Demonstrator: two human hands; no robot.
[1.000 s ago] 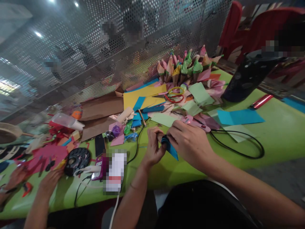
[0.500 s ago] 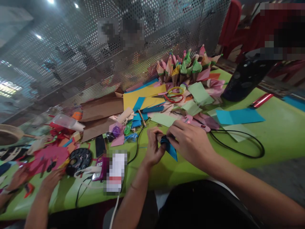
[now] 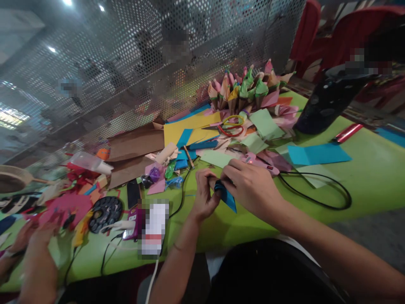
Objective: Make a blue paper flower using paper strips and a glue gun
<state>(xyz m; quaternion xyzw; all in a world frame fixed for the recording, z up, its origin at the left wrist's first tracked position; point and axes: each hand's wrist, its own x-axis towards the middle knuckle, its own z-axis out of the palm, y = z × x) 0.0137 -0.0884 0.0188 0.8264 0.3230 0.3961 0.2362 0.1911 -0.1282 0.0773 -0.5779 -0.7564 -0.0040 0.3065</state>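
The left hand (image 3: 205, 196) is pinching the rolled end of a blue paper strip (image 3: 229, 200), its thumb and fingers pressing on the paper with barely any gap. The strip is sitting between the two hands, its flat tail slanting down and rightward beneath the fingers. The right hand (image 3: 253, 185) is gripping the strip's upper part with curled fingers, their tips partly hidden. Just beyond, a pink glue gun (image 3: 272, 169) is lying on the green table (image 3: 373, 177).
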